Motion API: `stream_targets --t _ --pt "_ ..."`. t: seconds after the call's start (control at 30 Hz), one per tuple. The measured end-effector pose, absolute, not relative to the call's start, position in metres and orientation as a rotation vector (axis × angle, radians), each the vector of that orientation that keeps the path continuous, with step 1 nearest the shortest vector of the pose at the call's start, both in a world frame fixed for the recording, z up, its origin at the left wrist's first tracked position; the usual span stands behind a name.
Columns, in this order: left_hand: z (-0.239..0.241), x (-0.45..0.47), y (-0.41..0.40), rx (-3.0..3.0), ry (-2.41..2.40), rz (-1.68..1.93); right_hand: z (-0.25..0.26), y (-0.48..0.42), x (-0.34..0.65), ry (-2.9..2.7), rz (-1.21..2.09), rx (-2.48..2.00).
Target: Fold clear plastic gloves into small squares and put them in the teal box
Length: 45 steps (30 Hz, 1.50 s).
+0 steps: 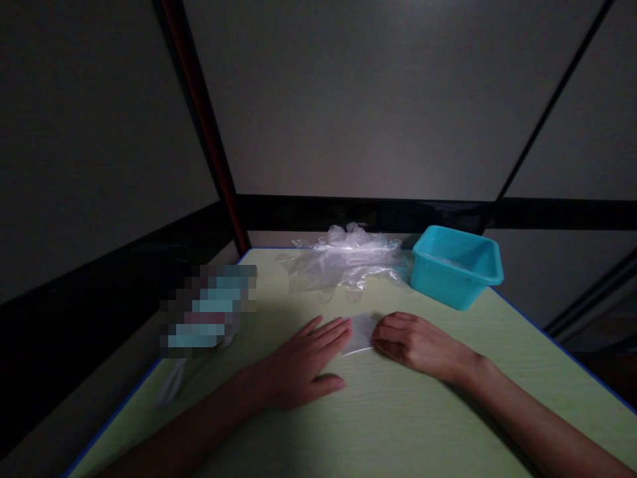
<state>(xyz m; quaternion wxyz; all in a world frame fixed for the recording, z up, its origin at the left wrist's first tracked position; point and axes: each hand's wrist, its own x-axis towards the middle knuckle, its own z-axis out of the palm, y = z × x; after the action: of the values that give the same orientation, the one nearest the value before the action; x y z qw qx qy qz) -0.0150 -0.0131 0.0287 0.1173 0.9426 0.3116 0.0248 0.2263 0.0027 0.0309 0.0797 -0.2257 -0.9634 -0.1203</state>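
Observation:
On the table in front of me lies a small translucent whitish sheet (359, 334), flat, its exact kind unclear. My left hand (309, 362) rests palm down with fingers stretched, the fingertips on the sheet's left edge. At the right edge, the fingers of my right hand (405, 340) are curled closed on the sheet, and their tips are partly hidden. Just beyond both hands, a loose heap of clear disposable plastic gloves (343, 260) spreads over the back of the table.
A turquoise plastic basin (450, 272) stands at the back right corner. To the left is a pixelated object (212, 309) with a pale strap (170, 385). The light green table (388, 425) has blue edges and meets a panelled wall (368, 119) behind.

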Motion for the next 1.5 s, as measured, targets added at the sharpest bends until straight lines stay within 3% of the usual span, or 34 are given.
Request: stream_targets --t 0.23,0.67,1.17,1.33,1.5 --pt "0.027 -0.016 -0.012 2.747 0.883 0.112 0.027 0.005 0.226 -2.843 -0.324 -0.646" --pt "0.024 -0.016 -0.011 2.717 0.869 0.195 0.024 0.004 0.226 -2.6 0.357 -0.881" --pt "0.017 -0.004 -0.008 2.493 1.066 0.72 0.024 -0.002 0.217 -2.15 0.851 -0.928" --pt "0.018 0.001 -0.009 2.229 1.167 0.885 0.025 -0.003 0.211 -1.902 1.151 -0.96" --pt "0.014 0.007 -0.009 1.693 1.016 0.947 0.023 0.001 0.208 -1.75 1.248 -0.959"
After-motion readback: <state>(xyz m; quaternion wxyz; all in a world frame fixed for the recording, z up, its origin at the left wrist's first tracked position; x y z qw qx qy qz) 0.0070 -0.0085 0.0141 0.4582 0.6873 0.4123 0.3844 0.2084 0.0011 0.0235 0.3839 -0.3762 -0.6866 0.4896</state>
